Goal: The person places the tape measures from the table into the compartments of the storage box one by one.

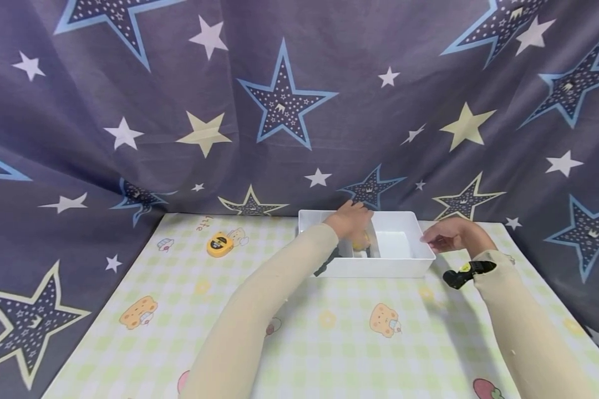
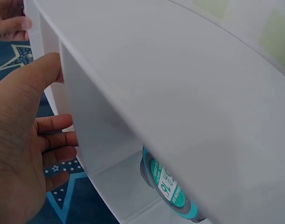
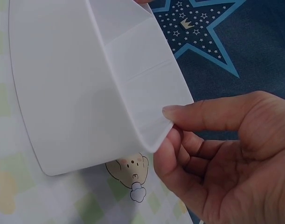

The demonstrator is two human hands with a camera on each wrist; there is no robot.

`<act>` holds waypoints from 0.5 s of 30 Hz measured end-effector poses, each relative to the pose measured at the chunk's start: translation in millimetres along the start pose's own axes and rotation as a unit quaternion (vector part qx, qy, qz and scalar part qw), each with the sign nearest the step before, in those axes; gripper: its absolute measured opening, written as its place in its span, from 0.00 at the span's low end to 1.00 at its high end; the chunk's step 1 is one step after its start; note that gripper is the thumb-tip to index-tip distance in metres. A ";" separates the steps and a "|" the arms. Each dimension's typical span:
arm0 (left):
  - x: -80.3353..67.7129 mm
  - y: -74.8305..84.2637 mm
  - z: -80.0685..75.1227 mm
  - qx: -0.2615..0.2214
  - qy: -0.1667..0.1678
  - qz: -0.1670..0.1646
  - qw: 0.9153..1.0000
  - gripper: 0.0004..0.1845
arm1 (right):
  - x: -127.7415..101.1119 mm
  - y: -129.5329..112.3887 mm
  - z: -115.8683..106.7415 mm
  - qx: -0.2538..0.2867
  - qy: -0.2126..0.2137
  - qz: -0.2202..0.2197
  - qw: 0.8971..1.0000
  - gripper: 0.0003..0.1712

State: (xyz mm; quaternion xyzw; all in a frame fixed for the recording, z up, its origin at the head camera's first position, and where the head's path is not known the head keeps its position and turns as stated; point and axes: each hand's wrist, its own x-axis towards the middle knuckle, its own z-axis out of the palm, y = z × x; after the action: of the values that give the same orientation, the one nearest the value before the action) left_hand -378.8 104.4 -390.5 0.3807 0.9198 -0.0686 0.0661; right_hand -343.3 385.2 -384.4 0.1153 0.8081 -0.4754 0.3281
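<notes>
The right hand (image 3: 226, 158) pinched the near right corner of the white bin (image 3: 86, 93), thumb laid on the rim and the other fingers curled beneath and outside the wall; the hold was light and set at one corner only, so a slip of the smooth plastic out of that pinch seemed the likeliest trouble, and a tug from there alone would probably have swung the bin round on the checked mat (image 1: 329, 332) rather than shifted it straight. The left hand (image 2: 21, 140) reached into the bin's left part, thumb over the far rim and fingers straight against the outside of the back wall, touching it rather than clasping it. A teal-rimmed tape roll (image 2: 170, 186) lay loose on the bin's floor just below that hand, and any tilt or jerk could have sent it rolling or knocking the wall. In the head view the bin sat at the far edge of the mat against the star-printed curtain (image 1: 279, 111); the left forearm stretched long across the mat, the right arm came in bent from the side. A yellow tape measure (image 1: 220, 245) lay well apart on the left.
</notes>
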 end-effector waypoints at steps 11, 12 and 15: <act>-12.2 -7.9 -3.0 -0.005 0.042 0.010 0.999 0.45 | -2.7 -1.9 -3.1 -0.015 -0.015 0.001 1.000 0.05; -14.4 -8.7 -3.1 -0.006 0.047 0.011 0.999 0.45 | -2.9 -1.8 -2.4 -0.015 -0.017 0.001 1.000 0.05; -19.8 -10.8 -2.7 -0.019 0.054 0.006 0.998 0.44 | -2.2 -1.4 0.1 -0.016 -0.021 0.000 1.000 0.04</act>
State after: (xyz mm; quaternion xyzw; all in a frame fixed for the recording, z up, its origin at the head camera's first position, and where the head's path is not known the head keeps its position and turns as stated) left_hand -372.7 83.6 -383.5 0.3881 0.9209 -0.0296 0.0236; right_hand -342.3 384.6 -382.1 0.1005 0.8088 -0.4644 0.3466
